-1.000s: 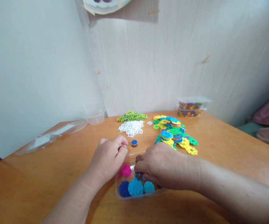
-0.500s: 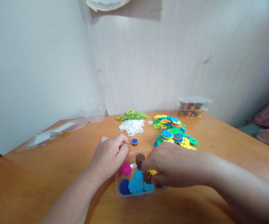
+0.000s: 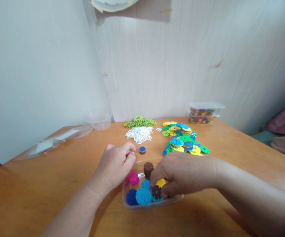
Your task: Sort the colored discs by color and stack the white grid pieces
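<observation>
Brown disc [image 3: 156, 192] has shifted toward front of tub [image 3: 146, 206], overlapping cyan disc [image 3: 157, 199]; right hand [image 3: 182, 171] grip pinches the brown. Left hand [image 3: 115, 163] beside tub, can't tell grip contents.

The right hand [image 3: 182, 172] hides part of the clear tray [image 3: 144, 207]; the view's top edge cuts off a round object [image 3: 115, 4].

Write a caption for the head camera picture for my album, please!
Right hand at a brown slotted disc in a clear plastic box, left hand curled near the box, colourful discs heaped beyond.
</observation>
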A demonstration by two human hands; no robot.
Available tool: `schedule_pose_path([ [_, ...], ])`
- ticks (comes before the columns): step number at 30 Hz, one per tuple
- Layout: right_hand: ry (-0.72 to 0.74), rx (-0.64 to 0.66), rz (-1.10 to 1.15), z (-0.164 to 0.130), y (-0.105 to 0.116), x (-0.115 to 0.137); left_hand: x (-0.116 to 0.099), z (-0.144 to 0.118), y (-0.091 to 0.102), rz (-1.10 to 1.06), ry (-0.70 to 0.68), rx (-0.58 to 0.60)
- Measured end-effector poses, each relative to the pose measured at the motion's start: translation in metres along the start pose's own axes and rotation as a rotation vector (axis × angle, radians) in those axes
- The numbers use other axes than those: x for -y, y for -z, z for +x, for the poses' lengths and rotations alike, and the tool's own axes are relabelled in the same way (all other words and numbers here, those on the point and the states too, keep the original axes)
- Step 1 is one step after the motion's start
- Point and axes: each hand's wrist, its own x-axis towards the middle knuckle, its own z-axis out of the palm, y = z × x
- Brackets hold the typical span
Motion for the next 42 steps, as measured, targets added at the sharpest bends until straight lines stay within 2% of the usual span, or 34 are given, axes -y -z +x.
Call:
schedule_pose_path([
  [6,-0.004,0.010,0.028,0.000,0.002,0.001,0.000,-0.001,0.000,-0.007,0.000,-0.010],
  [10,-0.009,-0.047,0.005,0.002,0.000,0.001,0.001,0.000,0.000,-0.012,-0.001,-0.017],
  [15,-0.035,-0.138,-0.110,0.005,-0.004,0.007,0.000,0.000,0.000,-0.016,-0.001,-0.017],
  [25,-0.037,-0.126,-0.277,0.015,-0.009,0.018,-0.001,0.000,0.001,-0.002,-0.006,-0.015],
  [33,-0.066,-0.127,-0.276,0.015,-0.009,0.018,0.001,-0.001,0.000,-0.014,0.002,-0.017],
  [42,-0.138,-0.270,-0.160,0.012,-0.002,0.009,0.005,0.001,0.002,-0.017,0.040,-0.022],
])
